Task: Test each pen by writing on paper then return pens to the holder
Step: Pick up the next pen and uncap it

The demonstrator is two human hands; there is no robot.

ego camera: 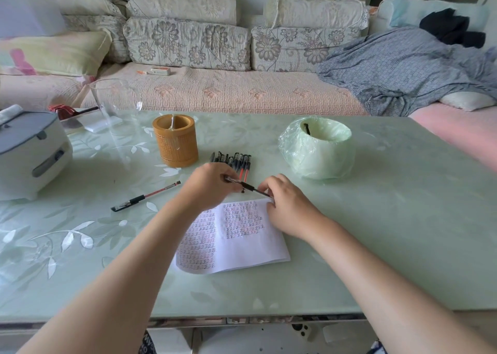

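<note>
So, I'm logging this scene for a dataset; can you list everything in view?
Pen holder: one, orange-brown, table centre-left.
Loose pens: a bunch, black and red, right of holder.
Single pen: one, red barrel, black cap, left of paper.
Held pen: one, dark, between both hands.
Paper: white, covered in writing, near edge.
Lined bin: one, green bag, right.
Appliance: white-grey, far left.
Glass jug: clear, behind holder.
Sofa: floral cushions, behind table.
Left hand, right hand: both on held pen.

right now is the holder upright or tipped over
Upright. The holder stands on its base on the table, mouth facing up. No pens show above its rim.
</note>
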